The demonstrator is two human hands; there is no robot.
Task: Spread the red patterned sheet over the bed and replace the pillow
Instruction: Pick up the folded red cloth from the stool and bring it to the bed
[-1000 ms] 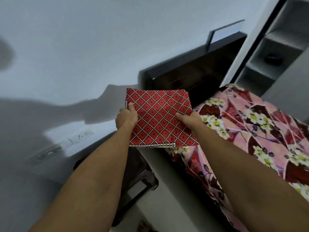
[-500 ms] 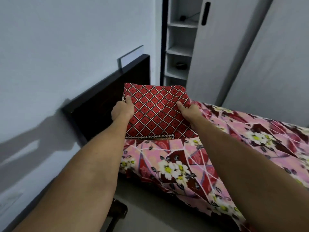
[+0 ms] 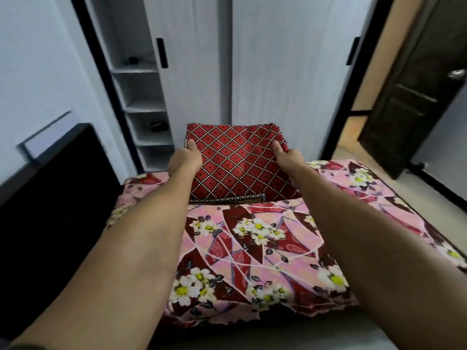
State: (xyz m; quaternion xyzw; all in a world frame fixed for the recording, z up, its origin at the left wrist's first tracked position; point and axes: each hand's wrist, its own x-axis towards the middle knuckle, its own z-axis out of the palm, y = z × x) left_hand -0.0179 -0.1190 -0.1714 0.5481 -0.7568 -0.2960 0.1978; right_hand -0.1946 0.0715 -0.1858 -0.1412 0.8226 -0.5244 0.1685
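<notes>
Pinching the folded sheet [image 3: 237, 162] at its two side edges. Left thumb [image 3: 192, 148] is lying on top of the cloth, the other fingers tucked under and hidden. Right thumb [image 3: 277, 149] is doing the same on the opposite edge. Left hand [image 3: 185, 160] and right hand [image 3: 288, 159] are both gripping, with the arms reaching well forward.

The sheet is sitting as a flat square packet with no layer opened, over the far part of the bed [image 3: 394, 205]. Cannot tell whether its near edge is touching the flowered cover [image 3: 252, 248] or hovering just above. Headboard [image 3: 58, 185] is standing to the left, wardrobe [image 3: 278, 72] is close behind the far side, and a door [image 3: 409, 97] is at the right. No pillow is showing.

Judgement: spreading is not yet begun.

Likely risks:
- Both thumbs are clamping every layer at once, so a shake-out would probably drop the packet as one lump.
- Picking out a single layer means loosening one grip, and the cloth may slide away.
- A hard throw may send the fabric off the far side against the wardrobe.
- Opening it crosswise to the headboard would leave the length running the wrong way.
</notes>
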